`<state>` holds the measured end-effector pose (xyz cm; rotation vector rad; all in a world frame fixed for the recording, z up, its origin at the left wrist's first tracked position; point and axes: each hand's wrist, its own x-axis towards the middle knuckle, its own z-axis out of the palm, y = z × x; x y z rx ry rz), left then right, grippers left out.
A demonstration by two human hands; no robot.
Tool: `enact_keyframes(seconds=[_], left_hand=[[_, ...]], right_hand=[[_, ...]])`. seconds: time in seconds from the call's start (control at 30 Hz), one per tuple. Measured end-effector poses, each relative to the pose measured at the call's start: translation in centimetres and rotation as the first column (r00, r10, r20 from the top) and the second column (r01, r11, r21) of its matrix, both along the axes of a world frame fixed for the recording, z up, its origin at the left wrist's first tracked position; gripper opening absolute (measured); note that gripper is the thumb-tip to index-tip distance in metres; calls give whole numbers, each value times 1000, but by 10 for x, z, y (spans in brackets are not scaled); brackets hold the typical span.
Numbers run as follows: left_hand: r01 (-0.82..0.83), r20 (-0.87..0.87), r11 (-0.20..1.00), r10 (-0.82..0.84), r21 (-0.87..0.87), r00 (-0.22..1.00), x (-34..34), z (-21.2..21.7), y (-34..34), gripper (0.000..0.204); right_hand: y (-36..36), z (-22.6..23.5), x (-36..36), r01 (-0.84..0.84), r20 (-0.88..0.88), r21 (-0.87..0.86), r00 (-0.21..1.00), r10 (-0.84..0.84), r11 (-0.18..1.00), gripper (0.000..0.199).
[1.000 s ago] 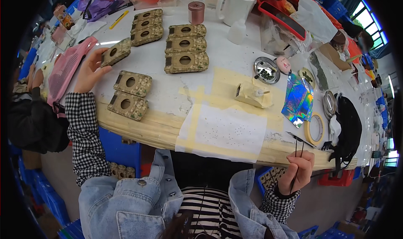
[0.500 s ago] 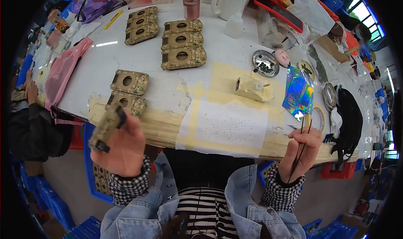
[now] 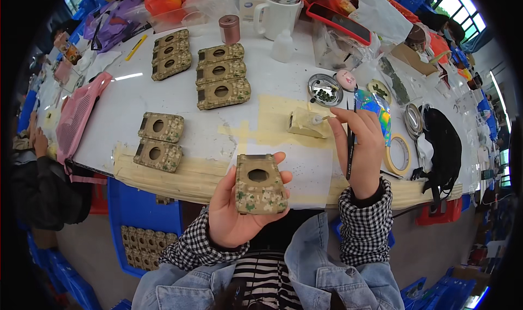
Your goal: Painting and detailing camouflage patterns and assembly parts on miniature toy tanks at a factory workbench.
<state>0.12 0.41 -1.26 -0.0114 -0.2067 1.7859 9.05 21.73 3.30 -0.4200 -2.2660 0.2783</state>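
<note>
My left hand (image 3: 224, 201) is closed around a camouflage model tank hull (image 3: 262, 200), its top face up with a round opening in it. In my right hand (image 3: 364, 146), black tweezers (image 3: 351, 152) are tucked upright between the fingers. Its thumb and forefinger meet at the tip of a thin stick (image 3: 326, 117) standing out of a tape-covered block (image 3: 299, 122); whether they grip it is hard to make out. Two more hulls (image 3: 159, 155) sit on the table to the left, and a white sheet (image 3: 313, 171) lies under and beyond my hands.
Rows of hulls (image 3: 222, 95) stand farther back. Right of the block are a round metal dish (image 3: 325, 90) with small dark green parts, shiny holographic film (image 3: 384, 105) and a tape roll (image 3: 407, 153). A white mug (image 3: 279, 16) stands behind. Below left, a blue crate (image 3: 122, 206) holds more hulls.
My left hand has swung from the left to the middle, turning the hull face up. My right hand has moved forward and left, from the table edge to the stick on the taped block.
</note>
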Motion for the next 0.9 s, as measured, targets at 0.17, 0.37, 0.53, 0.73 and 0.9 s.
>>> enact_keyframes(seconds=[0.17, 0.37, 0.53, 0.73, 0.9], left_hand=[[-23, -64, 999, 25, 22, 998, -8, 0, 5, 61], [-79, -177, 996, 69, -52, 982, -7, -2, 8, 59], [-101, -345, 990, 61, -99, 937, -8, 0, 7, 57], [-177, -545, 949, 7, -260, 839, -5, 14, 6, 66], [-167, -478, 966, 53, -198, 877, -3, 7, 7, 56]], right_hand=[[4, -9, -7, -55, -22, -10, 998, 55, 998, 17], [2, -4, -5, -55, -14, 0, 998, 55, 998, 15], [-21, 22, 9, -9, -127, -11, 992, 7, 1000, 17], [-62, 34, 30, -394, -245, -307, 912, 327, 866, 21], [-72, 20, 27, -453, -254, -408, 890, 378, 793, 17]])
